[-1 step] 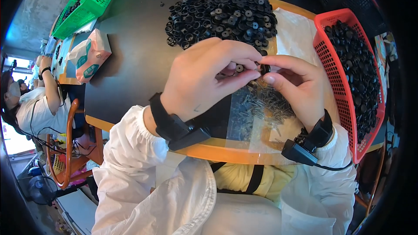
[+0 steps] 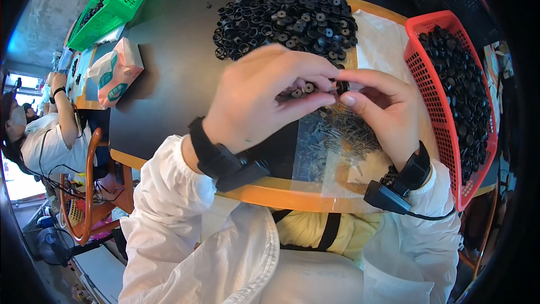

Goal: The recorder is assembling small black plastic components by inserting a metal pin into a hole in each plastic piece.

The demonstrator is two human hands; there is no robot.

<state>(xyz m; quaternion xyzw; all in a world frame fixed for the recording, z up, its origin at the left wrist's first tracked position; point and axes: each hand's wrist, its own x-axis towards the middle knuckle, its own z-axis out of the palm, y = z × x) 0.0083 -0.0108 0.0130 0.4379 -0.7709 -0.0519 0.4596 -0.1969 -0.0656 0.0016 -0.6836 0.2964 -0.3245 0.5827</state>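
**Two-handed work on a small black round part**

The right hand (image 2: 388, 107) pinches a black round part (image 2: 342, 88) between thumb and forefinger. The left hand (image 2: 261, 93) meets it from the other side, thumb and fingers drawn in around a slim metal piece (image 2: 333, 88) at the part's near face; whether they grip that piece cannot be told. Just beyond both hands lies a large heap of loose black parts (image 2: 287, 19), rings and discs among them. Below the fingertips, toward the body, thin metal pieces (image 2: 346, 138) are scattered over a clear sheet (image 2: 306, 160). To the right of the right hand, a red basket (image 2: 429, 87) holds many black pieces.

Progress, as judged from this arrangement: the part in hand appears to be midway through handling. The well-filled basket may hold finished pieces, though their state is too small to tell. Much loose stock remains in front of the hands.
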